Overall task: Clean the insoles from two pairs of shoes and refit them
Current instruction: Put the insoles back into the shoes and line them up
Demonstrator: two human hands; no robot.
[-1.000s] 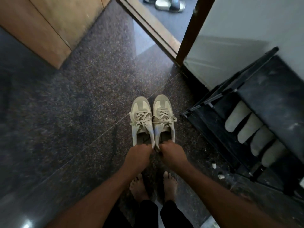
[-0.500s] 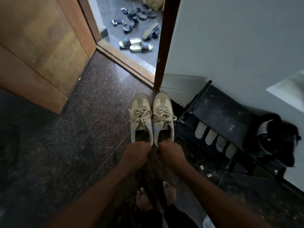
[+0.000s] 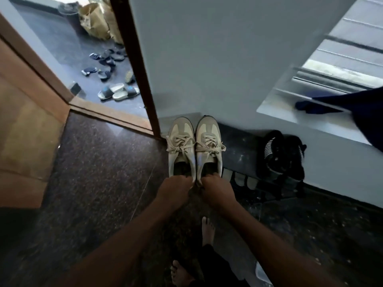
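Since the earlier frames, the beige pair has been carried from over the open floor (image 3: 99,172) toward the floor's edge at the wall. The toes are now seen against the black shoe rack (image 3: 244,154) and the wall base. The hold on the heels is unchanged.

The left shoe (image 3: 181,150) is gripped at its heel by the left hand (image 3: 175,190), and the right shoe (image 3: 208,148) at its heel by the right hand (image 3: 217,192). Both hands are seen from the back with fingers curled tightly over the heel rims; the fingertips are hidden.

The shoes are held side by side, touching along their inner edges, laces tied and openings facing up. Each long axis runs straight away from its hand, heel nearest and toe farthest. Each opening therefore lies just beyond the knuckles of the hand that holds it.

The interiors are dark, so it cannot be told whether insoles are seated inside. Both hands are occupied, so one shoe would probably have to be put down before an insole can be drawn back toward the heel along that axis.

A black bag (image 3: 284,156) sits on the rack, near the right shoe.
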